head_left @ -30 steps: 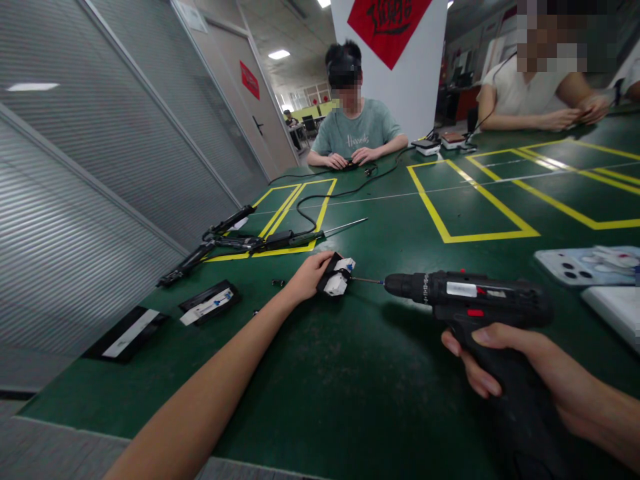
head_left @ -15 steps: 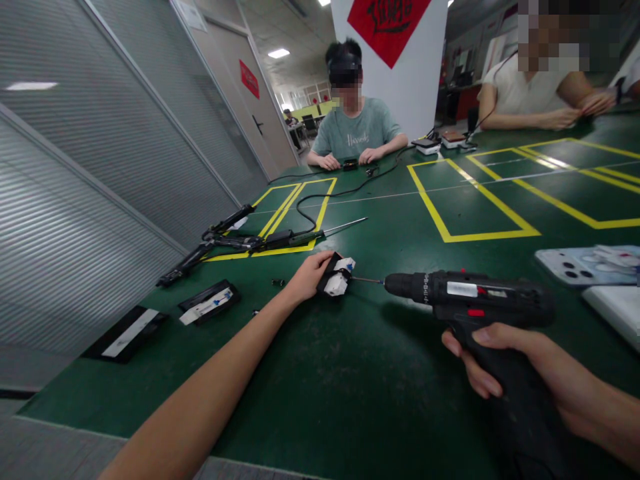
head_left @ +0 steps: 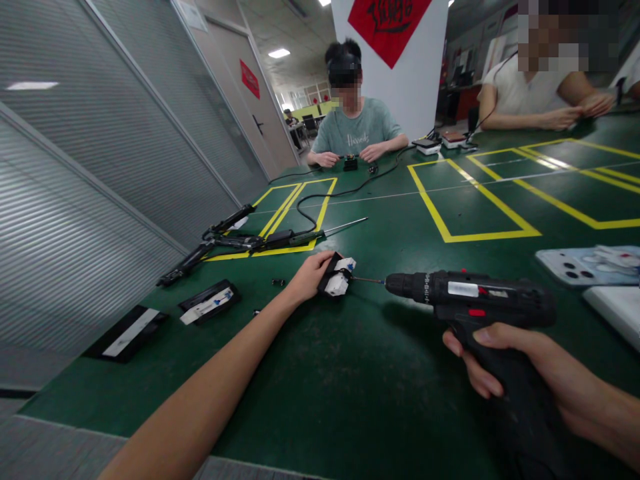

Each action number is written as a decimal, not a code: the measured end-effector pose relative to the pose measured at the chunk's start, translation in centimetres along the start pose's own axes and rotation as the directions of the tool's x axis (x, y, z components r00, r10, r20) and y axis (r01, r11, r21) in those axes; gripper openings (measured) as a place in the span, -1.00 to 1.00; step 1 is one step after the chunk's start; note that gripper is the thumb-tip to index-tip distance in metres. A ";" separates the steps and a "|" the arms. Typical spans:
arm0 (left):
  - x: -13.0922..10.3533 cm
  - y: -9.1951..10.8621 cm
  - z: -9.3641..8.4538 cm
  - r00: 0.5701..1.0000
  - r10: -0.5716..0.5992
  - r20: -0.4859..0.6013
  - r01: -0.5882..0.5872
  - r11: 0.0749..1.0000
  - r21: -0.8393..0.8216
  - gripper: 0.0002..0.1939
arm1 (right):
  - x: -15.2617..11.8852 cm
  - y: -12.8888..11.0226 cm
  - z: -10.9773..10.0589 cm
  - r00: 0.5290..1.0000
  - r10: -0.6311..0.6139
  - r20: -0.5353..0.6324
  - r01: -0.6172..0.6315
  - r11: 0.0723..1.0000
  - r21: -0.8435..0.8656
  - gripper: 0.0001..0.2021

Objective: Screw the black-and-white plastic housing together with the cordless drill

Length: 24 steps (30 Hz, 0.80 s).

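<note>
My right hand is wrapped round the handle of a black cordless drill, which points left. A long thin bit runs from its chuck to a small black and white part with blue spots. Closed on that part from its left side is my left hand, holding it at the table; some of its fingers are hidden behind it. The bit's tip meets the right side of the part, though the exact contact is too small to make out.
On the green table, a similar black and white piece and a black plate with a white strip lie left. Beyond are a screwdriver, black folding arms and a cable. A phone lies right. Two people sit opposite.
My hands, the drill and the part stay almost still. Across the table, the person in green has raised and turned a small black item a little between their hands.
</note>
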<state>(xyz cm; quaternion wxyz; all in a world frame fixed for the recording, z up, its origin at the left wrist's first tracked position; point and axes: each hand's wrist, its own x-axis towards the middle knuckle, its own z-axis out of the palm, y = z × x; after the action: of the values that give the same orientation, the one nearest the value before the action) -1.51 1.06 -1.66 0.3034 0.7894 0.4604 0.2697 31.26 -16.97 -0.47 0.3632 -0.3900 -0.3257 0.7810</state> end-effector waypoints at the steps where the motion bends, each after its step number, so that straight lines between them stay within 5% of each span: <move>1: 0.0 0.0 0.0 1.000 -0.004 -0.002 0.004 1.000 -0.002 -0.62 | 0.0 0.0 0.1 1.000 0.001 0.002 -0.001 1.000 0.001 -0.66; 24: 0.0 0.3 0.0 1.000 -0.010 0.000 0.010 1.000 0.023 -0.61 | -0.2 -0.1 0.0 1.000 0.003 -0.003 -0.003 1.000 0.001 -0.65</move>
<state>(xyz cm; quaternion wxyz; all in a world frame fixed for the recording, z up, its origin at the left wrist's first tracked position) -1.35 0.92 -1.42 0.2956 0.7906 0.4675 0.2627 31.35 -17.09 -0.29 0.3627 -0.3914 -0.3242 0.7811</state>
